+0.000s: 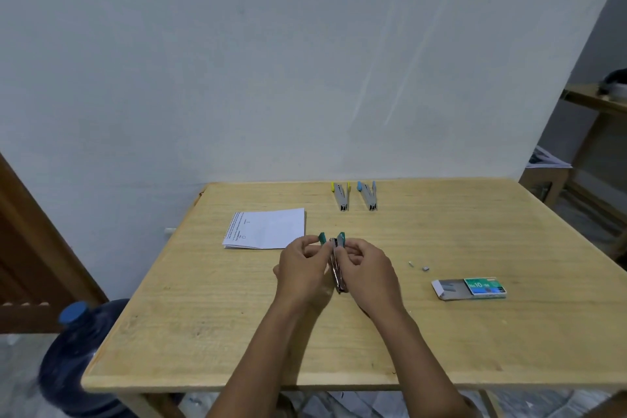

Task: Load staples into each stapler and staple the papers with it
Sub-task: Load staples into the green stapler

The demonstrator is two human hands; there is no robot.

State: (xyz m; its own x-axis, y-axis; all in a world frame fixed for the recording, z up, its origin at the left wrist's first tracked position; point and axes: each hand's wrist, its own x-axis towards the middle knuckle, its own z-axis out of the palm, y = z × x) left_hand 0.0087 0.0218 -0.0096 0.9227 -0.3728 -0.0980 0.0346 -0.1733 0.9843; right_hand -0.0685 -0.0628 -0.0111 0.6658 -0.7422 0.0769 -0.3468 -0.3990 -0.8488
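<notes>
Two hands, left hand point(298, 268) and right hand point(369, 270), pinch a green stapler point(339, 278) open over the desk point(220, 332), centre; held spread and steady, staples point(425, 268) should seat squarely.

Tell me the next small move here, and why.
Probably press a staple strip home in the green stapler: its green-tipped arms stand spread, the left hand and right hand both grip it, and the papers lie untouched. Whether a strip is already in cannot be seen.

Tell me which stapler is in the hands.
The green-tipped stapler, gripped between the left hand and right hand; the yellow-tipped stapler and blue-tipped stapler lie untouched far back on the table.
</notes>
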